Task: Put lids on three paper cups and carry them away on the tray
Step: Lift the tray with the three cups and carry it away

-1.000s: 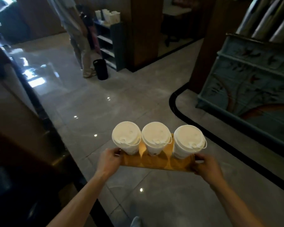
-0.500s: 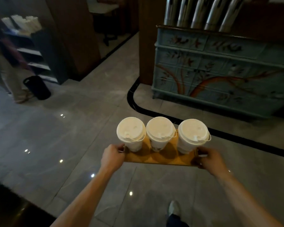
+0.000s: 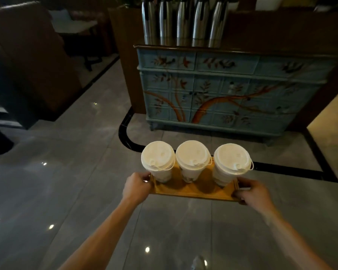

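The left hand (image 3: 138,187) and right hand (image 3: 251,191) each curled their fingers round an end of the wooden tray (image 3: 193,190). Three lidded paper cups (image 3: 192,160) stood on it in a row, apparently just touching.

Tray (image 3: 191,191) was wood, honey-toned, smooth with a low sheen. Three paper cups (image 3: 190,173) had matt white walls; their lids (image 3: 158,155) looked like white plastic, smooth, slightly satin. Floor (image 3: 66,182) was grey stone-look tile, polished, highly glossy, with spot-light reflections. Cabinet (image 3: 232,90) was painted wood, matt pale-blue finish with a hand-painted branch pattern, its top dark and glossy. Flasks (image 3: 183,18) on it were brushed metal, shiny.
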